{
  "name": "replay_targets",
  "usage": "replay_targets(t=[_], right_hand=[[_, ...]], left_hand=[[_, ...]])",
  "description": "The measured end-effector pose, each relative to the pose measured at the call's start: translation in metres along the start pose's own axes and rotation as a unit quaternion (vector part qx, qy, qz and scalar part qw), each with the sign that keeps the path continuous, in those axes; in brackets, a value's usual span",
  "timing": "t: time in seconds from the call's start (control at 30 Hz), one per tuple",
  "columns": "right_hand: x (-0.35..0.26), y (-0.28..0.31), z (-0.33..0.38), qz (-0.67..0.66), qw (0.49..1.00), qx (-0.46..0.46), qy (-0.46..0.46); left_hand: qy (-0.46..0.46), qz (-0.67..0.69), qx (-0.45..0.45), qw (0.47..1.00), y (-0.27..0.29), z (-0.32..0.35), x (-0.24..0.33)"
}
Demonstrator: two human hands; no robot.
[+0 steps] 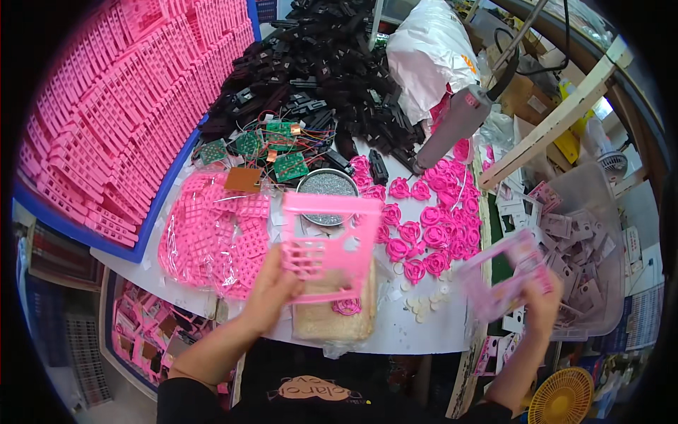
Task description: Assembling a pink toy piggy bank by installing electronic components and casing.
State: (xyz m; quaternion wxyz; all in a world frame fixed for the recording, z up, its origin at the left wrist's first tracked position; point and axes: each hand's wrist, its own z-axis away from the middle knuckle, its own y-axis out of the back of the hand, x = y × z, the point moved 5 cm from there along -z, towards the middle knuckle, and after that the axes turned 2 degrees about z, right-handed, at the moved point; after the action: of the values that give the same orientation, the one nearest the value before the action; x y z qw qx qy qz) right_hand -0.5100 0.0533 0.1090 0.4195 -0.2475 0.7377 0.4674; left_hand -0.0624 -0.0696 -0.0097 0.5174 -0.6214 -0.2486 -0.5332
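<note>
My left hand (272, 288) is closed on the left edge of a pink plastic casing (360, 265), which has a grid of square holes and a few larger openings. That casing is held up over a beige padded block (332, 325) at the table's front. A coiled pink cord (347, 306) shows on the block, just under the casing. Off to the right, my right hand (542, 300) grips a thin pink printed panel (522, 247) with a cutout, blurred by motion. This panel is over the table's right edge, beside a clear bin (586, 311) of similar panels.
A blue crate (152, 244) stacked with pink casings stands left. Black parts (304, 63) are heaped at the back, near green circuit boards (289, 166). A round dish (327, 185) holds small metal pieces. Pink cord coils (438, 212) lie right, below a hanging electric screwdriver (455, 124).
</note>
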Motion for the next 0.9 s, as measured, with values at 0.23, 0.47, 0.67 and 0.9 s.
replay_targets(t=[0.23,0.47,0.67,0.9], right_hand=[[-0.082,-0.204,0.011,0.023,0.967,-0.112,0.228],[-0.036,-0.291,0.048,-0.362,0.884,-0.288,-0.066],[-0.055,-0.319,0.065,-0.408,0.874,-0.263,-0.011],[-0.062,-0.311,0.065,-0.26,0.937,-0.212,0.1]], left_hand=[[0.013,-0.03,-0.083,0.996,-0.045,0.017,-0.013],[0.025,0.105,0.091,0.99,0.016,0.023,-0.01],[-0.228,-0.384,0.161,0.88,0.022,0.022,0.007],[-0.195,-0.369,0.152,0.896,0.021,0.017,0.004]])
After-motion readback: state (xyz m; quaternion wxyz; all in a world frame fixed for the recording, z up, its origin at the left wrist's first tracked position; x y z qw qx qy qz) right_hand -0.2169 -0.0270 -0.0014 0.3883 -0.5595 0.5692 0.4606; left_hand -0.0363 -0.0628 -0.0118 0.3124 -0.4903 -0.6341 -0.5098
